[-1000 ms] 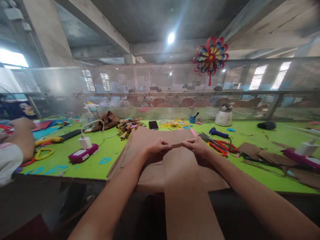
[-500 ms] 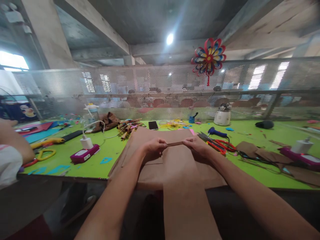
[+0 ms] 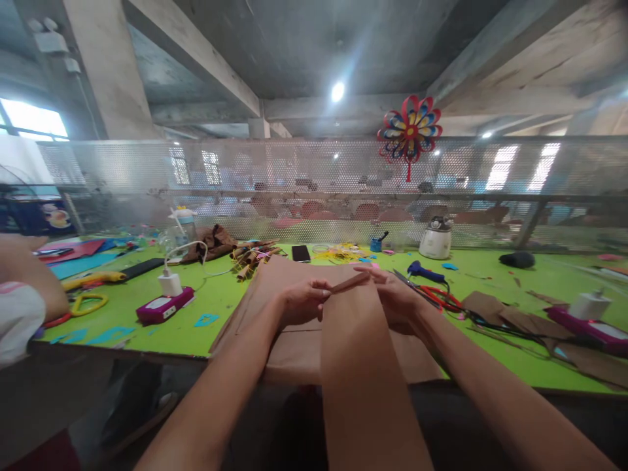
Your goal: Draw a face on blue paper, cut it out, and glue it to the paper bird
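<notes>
A long brown paper strip (image 3: 366, 379) hangs over the table's front edge toward me, its far end folded into a narrow band. My left hand (image 3: 309, 297) pinches the left end of that fold. At its right end, my right hand (image 3: 390, 291) holds the paper between thumb and fingers, with the fingers reaching over the fold. Beneath both hands lies a stack of larger brown paper sheets (image 3: 294, 356) on the green table.
Scissors with red handles (image 3: 441, 297) and a blue glue gun (image 3: 426, 271) lie right of the paper. A purple power strip (image 3: 165, 305) is at left, a phone (image 3: 301, 254) behind. Another person's arm (image 3: 29, 268) rests at far left.
The right end of the folded band has tilted upward. My right hand's fingers have moved over the fold, and my left hand has shifted slightly lower. The whole view has tipped up a little.
</notes>
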Action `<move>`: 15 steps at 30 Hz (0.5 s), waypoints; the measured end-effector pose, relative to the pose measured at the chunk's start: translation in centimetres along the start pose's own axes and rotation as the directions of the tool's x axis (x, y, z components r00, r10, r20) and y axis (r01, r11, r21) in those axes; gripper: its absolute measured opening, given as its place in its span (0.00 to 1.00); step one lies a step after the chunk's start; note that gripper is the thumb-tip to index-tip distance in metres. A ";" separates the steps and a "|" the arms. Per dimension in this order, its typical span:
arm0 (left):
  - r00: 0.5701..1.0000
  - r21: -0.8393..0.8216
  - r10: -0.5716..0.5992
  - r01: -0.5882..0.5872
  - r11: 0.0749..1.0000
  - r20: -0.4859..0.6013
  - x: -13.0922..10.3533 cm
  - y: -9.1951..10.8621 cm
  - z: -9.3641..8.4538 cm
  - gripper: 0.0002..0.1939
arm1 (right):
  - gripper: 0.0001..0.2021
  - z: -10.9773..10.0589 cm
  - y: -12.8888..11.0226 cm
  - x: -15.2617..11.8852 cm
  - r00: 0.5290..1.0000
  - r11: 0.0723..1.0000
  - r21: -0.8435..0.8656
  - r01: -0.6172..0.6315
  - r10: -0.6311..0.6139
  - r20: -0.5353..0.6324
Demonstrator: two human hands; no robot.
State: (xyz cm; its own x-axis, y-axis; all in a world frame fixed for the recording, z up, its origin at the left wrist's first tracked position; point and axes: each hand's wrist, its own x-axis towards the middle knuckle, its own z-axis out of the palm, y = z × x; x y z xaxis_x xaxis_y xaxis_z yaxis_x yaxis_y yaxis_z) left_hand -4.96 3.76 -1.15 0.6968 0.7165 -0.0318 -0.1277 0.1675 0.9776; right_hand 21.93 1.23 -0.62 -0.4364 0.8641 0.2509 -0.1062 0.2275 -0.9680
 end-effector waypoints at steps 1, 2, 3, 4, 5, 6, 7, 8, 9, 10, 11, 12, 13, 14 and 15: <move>1.000 -0.023 0.005 -0.005 1.000 0.022 0.1 -0.2 0.5 0.17 | 0.33 0.6 -0.1 -0.1 0.999 1.000 -0.006 -0.002 0.002 0.032; 0.999 -0.038 0.006 -0.004 0.999 0.045 0.3 -0.3 0.9 0.18 | 0.32 1.2 -0.2 -0.2 0.998 1.000 -0.015 -0.005 0.006 0.064; 0.997 -0.043 0.000 0.003 0.999 0.071 0.5 -0.4 1.3 0.18 | 0.31 1.8 -0.3 -0.3 0.995 1.000 -0.027 -0.007 0.010 0.095; 0.995 -0.041 -0.011 0.015 0.999 0.097 0.7 -0.5 1.6 0.19 | 0.30 2.3 -0.5 -0.3 0.992 0.999 -0.042 -0.008 0.013 0.123; 0.992 -0.034 -0.024 0.029 0.999 0.122 0.8 -0.5 1.9 0.19 | 0.29 2.8 -0.8 -0.3 0.989 0.998 -0.061 -0.006 0.015 0.149; 0.988 -0.024 -0.038 0.042 0.999 0.147 0.9 -0.5 2.0 0.19 | 0.28 3.1 -1.1 -0.3 0.985 0.997 -0.081 -0.001 0.015 0.173; 0.985 -0.015 -0.047 0.051 0.999 0.167 1.0 -0.5 2.2 0.19 | 0.27 3.4 -1.6 -0.3 0.980 0.995 -0.103 0.005 0.016 0.196; 0.982 -0.011 -0.050 0.053 0.999 0.180 1.0 -0.4 2.2 0.19 | 0.25 3.5 -2.1 -0.2 0.976 0.992 -0.125 0.010 0.018 0.219; 0.981 -0.010 -0.046 0.049 0.999 0.187 1.0 -0.4 2.2 0.18 | 0.24 3.6 -2.7 -0.1 0.970 0.989 -0.147 0.014 0.022 0.242; 0.981 -0.010 -0.037 0.040 0.999 0.188 0.9 -0.4 2.2 0.18 | 0.23 3.6 -3.3 0.0 0.964 0.986 -0.167 0.017 0.028 0.264; 0.982 -0.011 -0.027 0.030 1.000 0.188 0.8 -0.3 2.3 0.17 | 0.22 3.6 -3.9 0.1 0.959 0.983 -0.184 0.020 0.033 0.283; 0.983 -0.010 -0.016 0.018 1.000 0.185 0.7 -0.3 2.3 0.17 | 0.21 3.5 -4.4 0.2 0.954 0.980 -0.199 0.023 0.038 0.297; 0.983 -0.005 -0.006 0.007 1.000 0.181 0.6 -0.2 2.4 0.17 | 0.20 3.5 -4.9 0.3 0.951 0.978 -0.209 0.027 0.039 0.306; 0.984 0.004 0.002 -0.002 1.000 0.177 0.6 -0.1 2.5 0.17 | 0.18 3.5 -5.4 0.5 0.950 0.976 -0.215 0.033 0.036 0.310; 0.985 0.019 0.007 -0.010 1.000 0.174 0.6 -0.1 2.6 0.17 | 0.17 3.5 -5.7 0.6 0.950 0.975 -0.218 0.040 0.031 0.310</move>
State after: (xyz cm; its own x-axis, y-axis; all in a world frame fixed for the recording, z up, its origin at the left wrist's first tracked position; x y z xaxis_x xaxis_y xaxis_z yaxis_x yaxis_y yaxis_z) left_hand -2.71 2.38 -0.68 0.8080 0.5891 0.0114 -0.1211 0.1470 0.9817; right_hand 19.14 -1.14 5.06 -0.6952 0.6886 0.2064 0.0735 0.3537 -0.9325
